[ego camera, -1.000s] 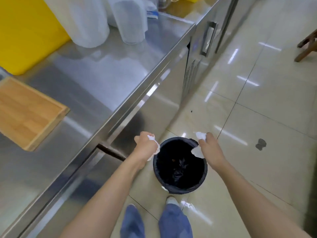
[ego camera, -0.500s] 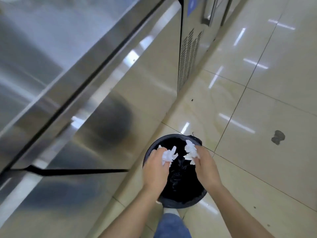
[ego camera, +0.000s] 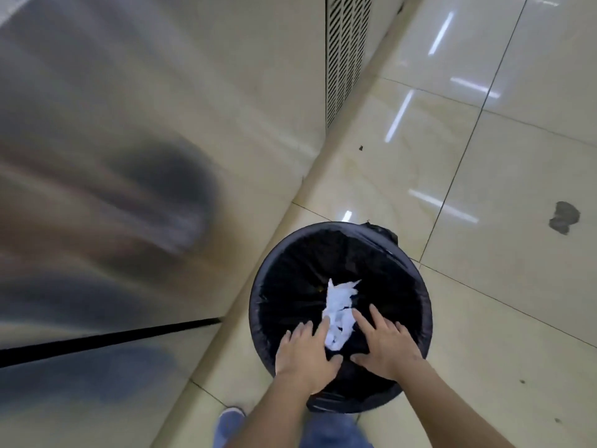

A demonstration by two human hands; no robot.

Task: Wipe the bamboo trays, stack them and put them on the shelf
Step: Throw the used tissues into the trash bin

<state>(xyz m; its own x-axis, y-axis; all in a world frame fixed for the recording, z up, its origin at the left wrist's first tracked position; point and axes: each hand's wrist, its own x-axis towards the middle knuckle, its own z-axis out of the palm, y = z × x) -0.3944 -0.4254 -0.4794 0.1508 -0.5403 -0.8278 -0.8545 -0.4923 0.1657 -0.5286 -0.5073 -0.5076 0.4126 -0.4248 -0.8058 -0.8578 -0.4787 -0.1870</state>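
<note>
Bamboo trays are not in view, so you cannot confirm wiping, stacking or shelving from here. Your left hand (ego camera: pixel 307 357) and right hand (ego camera: pixel 386 345) are spread open, empty, over the black-lined bin (ego camera: pixel 284 286); crumpled white tissue (ego camera: pixel 339 310) lies inside. Wiping judged finished; stacking and shelving apparently remain.

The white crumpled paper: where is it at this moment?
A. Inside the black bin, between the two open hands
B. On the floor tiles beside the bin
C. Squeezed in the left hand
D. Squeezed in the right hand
A: the white paper shows against the dark liner inside the bin, while the left hand and the right hand are spread open with fingers apart, gripping nothing.
</note>
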